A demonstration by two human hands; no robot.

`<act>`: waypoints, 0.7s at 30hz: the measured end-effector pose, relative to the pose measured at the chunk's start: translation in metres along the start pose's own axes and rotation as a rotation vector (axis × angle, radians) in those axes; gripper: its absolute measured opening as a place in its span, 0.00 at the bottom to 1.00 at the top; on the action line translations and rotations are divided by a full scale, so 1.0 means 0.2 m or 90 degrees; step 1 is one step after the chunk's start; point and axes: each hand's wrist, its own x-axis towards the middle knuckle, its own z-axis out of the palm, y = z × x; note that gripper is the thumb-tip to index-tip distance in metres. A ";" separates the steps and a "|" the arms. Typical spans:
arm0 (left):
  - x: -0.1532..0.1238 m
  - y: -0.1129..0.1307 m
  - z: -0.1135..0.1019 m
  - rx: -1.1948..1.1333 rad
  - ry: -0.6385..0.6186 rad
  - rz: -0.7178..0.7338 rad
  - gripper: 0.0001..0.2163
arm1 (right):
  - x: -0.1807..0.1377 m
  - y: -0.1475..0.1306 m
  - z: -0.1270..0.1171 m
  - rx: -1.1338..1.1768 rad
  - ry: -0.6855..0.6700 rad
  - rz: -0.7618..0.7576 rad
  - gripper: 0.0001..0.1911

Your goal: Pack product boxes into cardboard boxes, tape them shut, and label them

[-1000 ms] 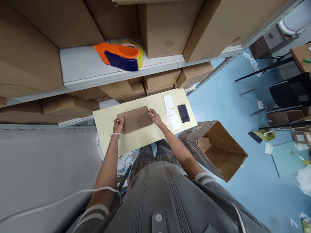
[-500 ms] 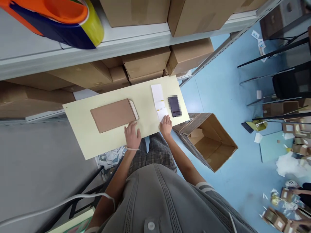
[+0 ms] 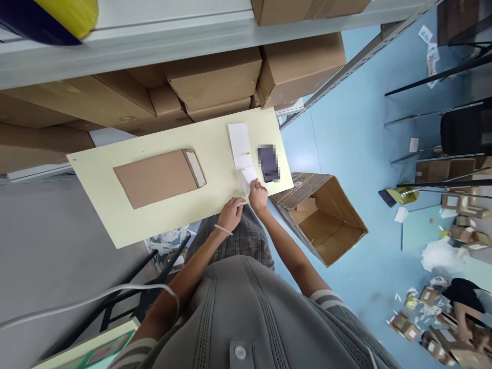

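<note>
A flat brown cardboard mailer (image 3: 157, 177) lies on the pale yellow table (image 3: 115, 225), with neither hand touching it. Near the table's front right corner my right hand (image 3: 258, 195) pinches the near end of a small white paper slip (image 3: 249, 176). My left hand (image 3: 232, 212) is right beside it, fingers curled at the slip's edge near the table's front edge. A longer white slip (image 3: 239, 139) lies just beyond, and a dark phone (image 3: 268, 163) sits to its right.
An open cardboard box (image 3: 323, 218) stands on the blue floor right of the table. Stacked cardboard boxes (image 3: 215, 82) fill the shelves behind it, under a grey shelf edge (image 3: 126, 43). Chairs, boxes and paper scraps lie at right; another person (image 3: 467, 302) crouches at bottom right.
Both hands let go of the brown mailer and moved right to the white slips. The view shifted down and right, so the tape dispenser has slid almost out of frame.
</note>
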 end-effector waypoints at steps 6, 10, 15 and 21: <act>0.24 -0.04 0.07 -0.093 0.064 -0.144 0.11 | 0.02 0.02 0.00 0.017 -0.002 0.011 0.22; 0.45 -0.01 0.10 -0.082 0.100 -0.208 0.11 | 0.01 0.01 0.01 0.043 0.009 0.026 0.22; 0.56 0.01 0.11 -0.010 -0.014 -0.311 0.09 | -0.04 0.01 -0.01 0.125 0.028 0.010 0.23; 0.46 -0.05 -0.01 -0.036 0.122 -0.287 0.08 | -0.12 0.16 -0.11 0.401 0.128 -0.017 0.35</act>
